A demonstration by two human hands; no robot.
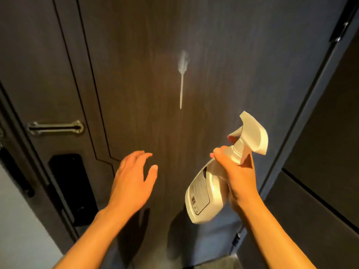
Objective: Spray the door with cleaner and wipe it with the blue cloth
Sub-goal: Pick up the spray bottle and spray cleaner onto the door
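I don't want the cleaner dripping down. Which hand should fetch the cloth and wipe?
Left. The left hand is open and empty near the door, below the foam streak. The right hand is gripping the spray bottle. No cloth is in view.

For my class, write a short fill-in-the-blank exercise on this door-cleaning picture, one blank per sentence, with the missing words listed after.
1. The spray bottle is held in the person's ______ hand.
2. The left hand is open and holds ______.
3. A white streak of cleaner shows on the dark ______.
4. The metal handle lies to the ______ of the streak.

Missing words: right; nothing; door; left
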